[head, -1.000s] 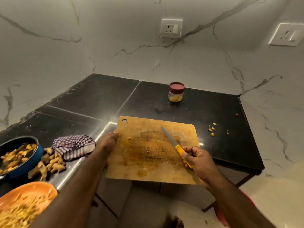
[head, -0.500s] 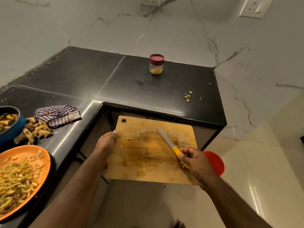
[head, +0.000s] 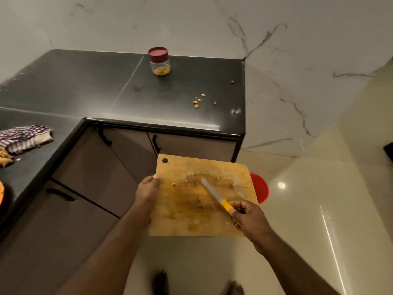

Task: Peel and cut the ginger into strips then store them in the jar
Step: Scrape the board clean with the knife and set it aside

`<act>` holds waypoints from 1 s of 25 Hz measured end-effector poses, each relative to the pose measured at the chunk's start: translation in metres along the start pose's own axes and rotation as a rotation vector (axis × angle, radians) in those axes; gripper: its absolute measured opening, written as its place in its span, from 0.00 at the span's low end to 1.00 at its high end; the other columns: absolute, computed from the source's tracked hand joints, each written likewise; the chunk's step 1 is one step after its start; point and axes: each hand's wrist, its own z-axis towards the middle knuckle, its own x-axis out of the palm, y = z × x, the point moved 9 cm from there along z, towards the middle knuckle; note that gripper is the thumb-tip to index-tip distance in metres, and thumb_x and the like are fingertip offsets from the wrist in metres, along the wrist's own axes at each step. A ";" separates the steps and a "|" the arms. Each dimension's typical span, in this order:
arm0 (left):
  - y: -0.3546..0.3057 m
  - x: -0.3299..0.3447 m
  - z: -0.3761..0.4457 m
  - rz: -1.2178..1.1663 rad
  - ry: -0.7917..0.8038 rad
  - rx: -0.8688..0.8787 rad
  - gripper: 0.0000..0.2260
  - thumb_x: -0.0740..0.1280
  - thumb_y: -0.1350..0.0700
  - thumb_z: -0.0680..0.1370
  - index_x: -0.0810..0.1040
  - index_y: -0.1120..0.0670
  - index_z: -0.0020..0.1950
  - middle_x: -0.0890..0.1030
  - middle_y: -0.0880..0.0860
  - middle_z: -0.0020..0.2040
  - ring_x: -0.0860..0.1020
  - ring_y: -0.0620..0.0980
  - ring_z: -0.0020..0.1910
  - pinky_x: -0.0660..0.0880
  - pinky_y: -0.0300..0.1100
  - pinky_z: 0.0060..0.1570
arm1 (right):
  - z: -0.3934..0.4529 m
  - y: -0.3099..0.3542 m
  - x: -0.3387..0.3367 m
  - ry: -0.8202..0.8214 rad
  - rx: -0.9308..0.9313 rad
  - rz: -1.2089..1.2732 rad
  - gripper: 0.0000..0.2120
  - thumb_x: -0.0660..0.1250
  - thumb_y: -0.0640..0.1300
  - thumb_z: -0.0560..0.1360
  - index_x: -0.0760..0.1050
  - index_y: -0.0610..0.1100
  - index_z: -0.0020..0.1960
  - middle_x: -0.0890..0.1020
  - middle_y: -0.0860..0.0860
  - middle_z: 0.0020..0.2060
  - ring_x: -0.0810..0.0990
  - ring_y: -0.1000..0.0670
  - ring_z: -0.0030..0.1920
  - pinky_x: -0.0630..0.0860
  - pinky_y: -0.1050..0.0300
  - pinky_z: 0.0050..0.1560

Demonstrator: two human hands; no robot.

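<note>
Out over the floor, clear of the counter's front edge, a wooden cutting board [head: 191, 209] is hanging in the air, carried by both hands. Its stained top is bearing only a small ginger crumb [head: 173, 184] near the left edge. The left hand [head: 147, 191] is gripping the board's left edge, thumb lying over the top and the other fingers hidden underneath. The right hand [head: 247, 218] is curling its fingers tightly round the yellow handle of a knife [head: 214, 198], whose blade is lying slantwise across the board's middle; whether this hand is also bearing the board's right edge cannot be told.

Beyond the board, a red bin [head: 260, 190] is peeking out past its right edge, down on the pale floor [head: 319, 209]. Dark cabinet doors [head: 89, 167] are standing under the black counter [head: 85, 86]. Near the counter's back edge, a clear jar [head: 159, 61] with a red lid on is standing upright, holding a little ginger at its bottom. Loose ginger scraps [head: 198, 100] are lying toward the counter's right edge, well apart from the jar. At the counter's left edge, a checked cloth [head: 25, 137] is lying crumpled, with ginger pieces [head: 5, 157] just beside it, cut off by the picture's border.
</note>
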 end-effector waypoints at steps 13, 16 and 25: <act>0.121 0.228 -0.011 -0.159 0.132 -0.315 0.08 0.63 0.55 0.84 0.74 0.54 0.62 0.82 0.58 0.55 0.83 0.59 0.53 0.81 0.60 0.49 | 0.054 -0.115 -0.117 -0.080 0.070 -0.107 0.06 0.69 0.42 0.78 0.82 0.50 0.51 0.83 0.57 0.43 0.79 0.56 0.43 0.76 0.59 0.45; 0.151 0.272 0.003 -0.211 0.164 -0.417 0.10 0.63 0.58 0.84 0.72 0.54 0.65 0.82 0.58 0.56 0.83 0.59 0.52 0.82 0.55 0.44 | 0.079 -0.141 -0.130 -0.092 0.082 -0.192 0.06 0.69 0.44 0.78 0.80 0.55 0.50 0.83 0.59 0.45 0.79 0.57 0.46 0.77 0.57 0.48; 0.194 0.345 0.043 -0.322 0.092 -0.467 0.14 0.66 0.60 0.82 0.71 0.53 0.67 0.82 0.60 0.58 0.84 0.60 0.52 0.83 0.53 0.41 | 0.167 -0.206 -0.155 -0.011 0.111 -0.357 0.10 0.67 0.43 0.78 0.81 0.51 0.57 0.81 0.56 0.52 0.76 0.56 0.51 0.72 0.61 0.52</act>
